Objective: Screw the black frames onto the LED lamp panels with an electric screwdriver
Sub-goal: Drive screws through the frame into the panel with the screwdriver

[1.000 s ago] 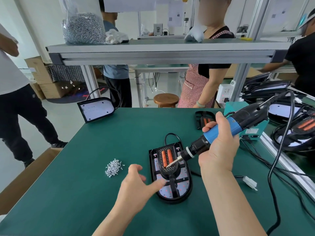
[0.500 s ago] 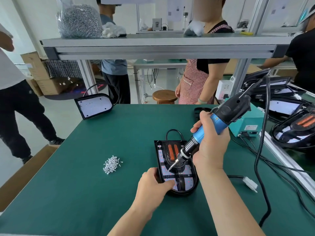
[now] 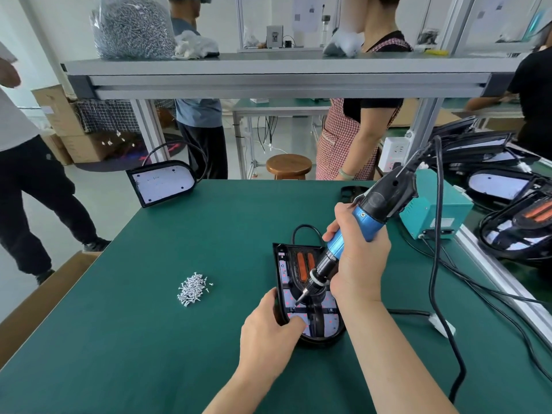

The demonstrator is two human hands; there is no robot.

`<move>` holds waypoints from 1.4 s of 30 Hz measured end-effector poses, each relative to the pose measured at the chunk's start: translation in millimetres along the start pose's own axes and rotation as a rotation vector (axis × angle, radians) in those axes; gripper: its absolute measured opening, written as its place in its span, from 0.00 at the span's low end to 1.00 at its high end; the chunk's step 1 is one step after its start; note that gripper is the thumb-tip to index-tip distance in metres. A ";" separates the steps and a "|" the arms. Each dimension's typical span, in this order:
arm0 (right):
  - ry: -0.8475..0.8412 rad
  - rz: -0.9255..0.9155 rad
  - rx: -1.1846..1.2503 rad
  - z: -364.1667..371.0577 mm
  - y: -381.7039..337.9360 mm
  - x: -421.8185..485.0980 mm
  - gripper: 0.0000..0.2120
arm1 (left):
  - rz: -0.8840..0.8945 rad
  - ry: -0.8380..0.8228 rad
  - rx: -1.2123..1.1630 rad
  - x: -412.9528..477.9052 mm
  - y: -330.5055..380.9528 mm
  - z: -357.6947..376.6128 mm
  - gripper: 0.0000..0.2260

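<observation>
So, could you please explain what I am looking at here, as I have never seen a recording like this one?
There is no machine here: a person works with two bare hands. The single picture comes from a camera worn on their head, looking forward and down. The left hand grips the left edge of an LED lamp panel lying on the green table, and a black frame sits in the panel. The right hand holds an electric screwdriver, its tip pointing down at the frame. A small pile of screws lies to the left of the panel. A second panel sits at the table's far left corner. A teal box stands on the right, near the screwdriver's black cable. Other people stand behind the bench.
</observation>
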State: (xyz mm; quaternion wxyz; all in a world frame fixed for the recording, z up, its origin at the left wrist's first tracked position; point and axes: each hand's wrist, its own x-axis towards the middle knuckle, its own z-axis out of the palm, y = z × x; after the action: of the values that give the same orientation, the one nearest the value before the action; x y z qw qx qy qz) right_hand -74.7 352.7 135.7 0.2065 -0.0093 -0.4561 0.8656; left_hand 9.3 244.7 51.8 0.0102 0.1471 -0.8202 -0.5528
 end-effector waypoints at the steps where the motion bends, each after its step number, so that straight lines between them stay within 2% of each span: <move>1: -0.003 0.001 -0.006 0.1 1.0 -0.3 0.06 | 0.004 -0.003 -0.004 0.1 0.0 0.4 0.15; 8: -0.109 0.008 -0.036 2.9 2.2 -0.1 0.07 | 0.054 0.029 -0.018 -0.3 -2.2 3.3 0.17; 13: -0.185 -0.003 -0.053 5.5 2.9 -1.9 0.07 | 0.079 0.043 -0.049 -0.7 -6.3 4.2 0.30; 18: -0.237 -0.023 -0.109 6.3 5.0 -1.3 0.06 | 0.089 0.041 -0.065 -0.3 -7.5 3.4 0.35; 22: -0.299 -0.037 -0.127 8.7 6.8 -1.1 0.11 | 0.101 0.053 -0.094 0.0 -7.1 4.8 0.35; 29: -0.349 -0.028 -0.132 9.8 13.3 -1.0 0.08 | 0.108 0.085 -0.061 1.0 -10.2 7.7 0.35; 34: -0.511 0.051 -0.148 3.1 11.8 0.3 0.06 | 0.111 0.071 0.005 3.5 -13.9 6.5 0.36; 38: -0.529 0.086 -0.067 -2.1 5.6 6.3 0.08 | 0.106 0.063 0.026 2.5 -12.1 3.2 0.36; 42: -0.521 0.025 -0.036 -2.6 -7.8 19.8 0.05 | 0.096 0.084 0.041 1.1 -10.5 2.1 0.33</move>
State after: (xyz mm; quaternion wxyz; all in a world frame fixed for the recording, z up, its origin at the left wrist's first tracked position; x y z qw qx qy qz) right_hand -89.5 365.8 143.8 0.0711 0.2047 -0.5091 0.8330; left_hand 10.3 242.7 41.3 0.0681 0.1311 -0.8363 -0.5279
